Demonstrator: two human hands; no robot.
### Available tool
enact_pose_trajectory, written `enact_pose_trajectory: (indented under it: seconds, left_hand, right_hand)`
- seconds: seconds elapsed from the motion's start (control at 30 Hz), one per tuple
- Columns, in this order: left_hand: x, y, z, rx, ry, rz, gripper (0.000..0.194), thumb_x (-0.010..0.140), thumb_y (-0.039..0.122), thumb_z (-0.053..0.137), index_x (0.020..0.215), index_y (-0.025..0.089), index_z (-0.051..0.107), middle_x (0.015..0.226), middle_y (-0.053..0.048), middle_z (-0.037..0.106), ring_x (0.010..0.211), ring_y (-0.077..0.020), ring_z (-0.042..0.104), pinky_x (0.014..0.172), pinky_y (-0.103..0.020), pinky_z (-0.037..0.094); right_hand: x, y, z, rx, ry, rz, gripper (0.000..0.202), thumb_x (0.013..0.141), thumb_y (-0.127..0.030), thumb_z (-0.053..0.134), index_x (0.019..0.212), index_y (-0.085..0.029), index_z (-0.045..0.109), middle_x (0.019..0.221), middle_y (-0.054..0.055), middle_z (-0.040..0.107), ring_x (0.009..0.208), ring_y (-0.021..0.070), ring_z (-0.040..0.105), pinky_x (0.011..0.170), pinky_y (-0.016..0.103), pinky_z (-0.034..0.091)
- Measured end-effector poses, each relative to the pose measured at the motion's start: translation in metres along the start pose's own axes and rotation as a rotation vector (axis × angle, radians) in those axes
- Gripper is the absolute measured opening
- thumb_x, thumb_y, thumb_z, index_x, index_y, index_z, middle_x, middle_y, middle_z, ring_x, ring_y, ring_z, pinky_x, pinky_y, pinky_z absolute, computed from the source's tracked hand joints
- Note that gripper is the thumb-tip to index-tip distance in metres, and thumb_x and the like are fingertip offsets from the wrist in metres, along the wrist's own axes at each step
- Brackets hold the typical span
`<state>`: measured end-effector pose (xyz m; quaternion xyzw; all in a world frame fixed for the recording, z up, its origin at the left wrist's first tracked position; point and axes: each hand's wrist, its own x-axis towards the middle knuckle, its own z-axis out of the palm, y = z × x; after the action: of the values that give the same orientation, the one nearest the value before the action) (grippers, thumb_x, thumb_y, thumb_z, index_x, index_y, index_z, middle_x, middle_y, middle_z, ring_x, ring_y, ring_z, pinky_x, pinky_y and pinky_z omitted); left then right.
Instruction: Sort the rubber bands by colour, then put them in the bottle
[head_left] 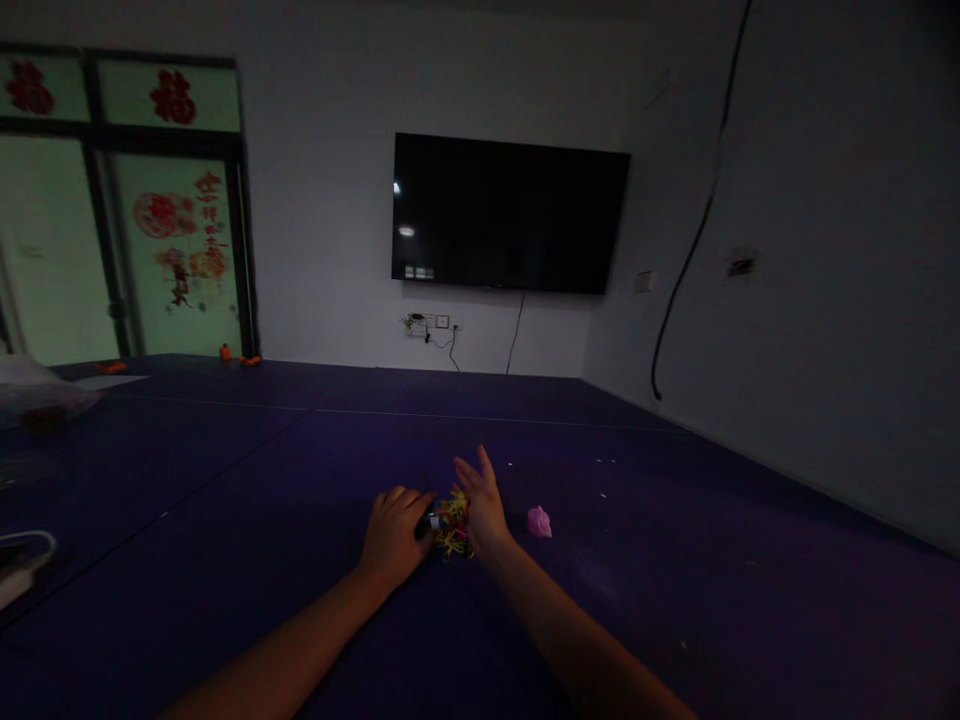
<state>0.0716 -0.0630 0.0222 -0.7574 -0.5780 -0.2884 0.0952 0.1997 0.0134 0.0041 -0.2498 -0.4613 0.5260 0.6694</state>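
Note:
In the head view a small pile of thin yellow and red bands (453, 521), which look like rubber bands, lies on the dark purple surface (300, 560). My left hand (394, 525) is curled round a small shiny container (433, 521) at the pile's left side; most of it is hidden under the fingers. On the other side my right hand (484, 510) stands on edge against the bands. Its fingers are stretched out and apart, with nothing gripped in them.
A crumpled pink thing (538, 521) lies right of my right hand, with several small white bits around. At far left are a clear plastic bag (45, 390) and a white-edged object (26, 570). A television (510, 215) hangs on the wall; a cable (694, 245) dangles at right.

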Motion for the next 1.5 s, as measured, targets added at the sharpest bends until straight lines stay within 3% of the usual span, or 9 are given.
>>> enact_pose_trajectory:
  seconds: [0.2, 0.3, 0.7, 1.03, 1.37, 1.5]
  left_hand:
    - [0.000, 0.001, 0.000, -0.010, 0.021, -0.014, 0.038, 0.075, 0.025, 0.059, 0.113, 0.022, 0.059, 0.101, -0.007, 0.065, 0.099, -0.0248, 0.052, 0.083, -0.038, 0.035]
    - [0.000, 0.001, 0.001, -0.025, 0.045, -0.019, 0.039, 0.075, 0.027, 0.060, 0.114, 0.023, 0.059, 0.100, -0.006, 0.065, 0.098, -0.0247, 0.052, 0.082, -0.038, 0.036]
    - [0.001, -0.001, 0.002, -0.033, 0.072, -0.082, 0.038, 0.074, 0.027, 0.061, 0.112, 0.022, 0.061, 0.099, -0.006, 0.067, 0.097, -0.0251, 0.054, 0.079, -0.038, 0.039]
    - [0.003, -0.004, 0.003, -0.039, 0.106, -0.144, 0.035, 0.074, 0.031, 0.063, 0.108, 0.024, 0.063, 0.096, -0.005, 0.068, 0.095, -0.0246, 0.056, 0.075, -0.035, 0.040]
    - [0.003, -0.005, 0.004, -0.080, 0.116, -0.104, 0.034, 0.072, 0.030, 0.065, 0.105, 0.022, 0.063, 0.096, -0.005, 0.067, 0.094, -0.0247, 0.056, 0.077, -0.036, 0.040]
    - [0.002, -0.005, 0.004, -0.102, 0.141, -0.042, 0.034, 0.071, 0.025, 0.064, 0.106, 0.025, 0.063, 0.095, -0.004, 0.067, 0.094, -0.0239, 0.056, 0.080, -0.037, 0.041]
  right_hand:
    - [0.002, 0.010, -0.004, -0.031, 0.002, -0.037, 0.069, 0.067, -0.016, 0.050, 0.133, -0.033, 0.039, 0.126, 0.006, 0.054, 0.123, 0.0197, 0.043, 0.098, 0.041, 0.036]
    - [0.001, 0.013, -0.004, -0.050, 0.007, -0.050, 0.064, 0.071, -0.020, 0.050, 0.133, -0.031, 0.041, 0.128, 0.007, 0.052, 0.123, 0.0206, 0.043, 0.095, 0.040, 0.039]
    - [-0.007, 0.011, -0.003, -0.121, -0.034, 0.056, 0.062, 0.075, -0.037, 0.058, 0.133, -0.023, 0.041, 0.114, 0.011, 0.061, 0.094, 0.0193, 0.061, 0.077, 0.033, 0.050]
    - [-0.009, 0.012, 0.001, -0.096, -0.108, 0.074, 0.051, 0.077, -0.039, 0.056, 0.125, -0.022, 0.049, 0.102, 0.008, 0.068, 0.077, 0.0168, 0.065, 0.071, 0.032, 0.052]
    - [-0.013, 0.002, 0.002, 0.120, -0.203, 0.203, 0.042, 0.072, -0.030, 0.061, 0.112, -0.020, 0.057, 0.096, 0.008, 0.069, 0.076, 0.0174, 0.066, 0.070, 0.032, 0.051]
    - [-0.013, 0.000, 0.001, 0.145, -0.261, 0.267, 0.044, 0.061, -0.019, 0.066, 0.105, -0.018, 0.061, 0.089, 0.007, 0.070, 0.074, 0.0171, 0.066, 0.069, 0.030, 0.051]
